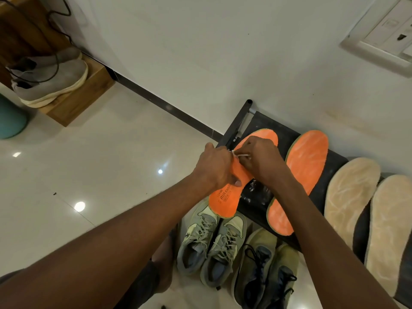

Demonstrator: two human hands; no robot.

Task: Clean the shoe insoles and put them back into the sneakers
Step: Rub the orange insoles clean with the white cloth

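Left hand [215,167] curled round an orange insole [225,201], raised over the black surface [256,197]. Right hand [258,161] pinching a small white thing [242,155] against that insole. Grey sneakers [209,241] below on the floor.

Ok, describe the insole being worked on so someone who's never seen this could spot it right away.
Find the black rack against the white wall, with four insoles lying on it. It is the orange insole at the left end, its heel hanging over the grey sneakers on the floor. Unlike the other orange insole, it has printed lettering showing and both hands, left and right, on it.
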